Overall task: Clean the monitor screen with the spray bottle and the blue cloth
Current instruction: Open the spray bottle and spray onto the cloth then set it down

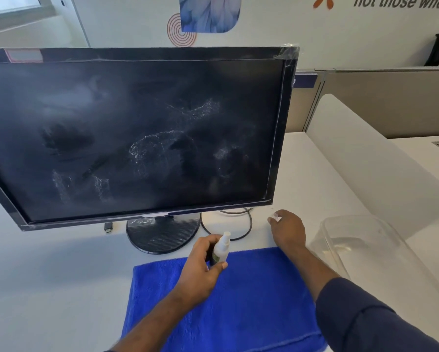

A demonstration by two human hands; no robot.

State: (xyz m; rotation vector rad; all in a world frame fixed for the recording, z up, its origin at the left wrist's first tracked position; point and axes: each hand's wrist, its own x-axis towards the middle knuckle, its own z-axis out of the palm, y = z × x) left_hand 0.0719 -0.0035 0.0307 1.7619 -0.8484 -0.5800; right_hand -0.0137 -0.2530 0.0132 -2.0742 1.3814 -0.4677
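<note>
The black monitor (137, 133) stands on the white desk, its dark screen marked with smears and wet droplet patches. A blue cloth (251, 301) lies flat on the desk in front of the monitor's stand. My left hand (200, 270) is over the cloth and grips a small white spray bottle (221, 247), nozzle up, facing the screen. My right hand (287, 228) rests near the desk right of the stand, pinching a small clear cap (275, 217) between its fingertips.
A clear plastic tub (360, 247) sits on the desk to the right. A black cable (249, 224) loops behind the round monitor base (162, 235). A small black plug (108, 227) lies left of the base. A white partition (365, 153) borders the right side.
</note>
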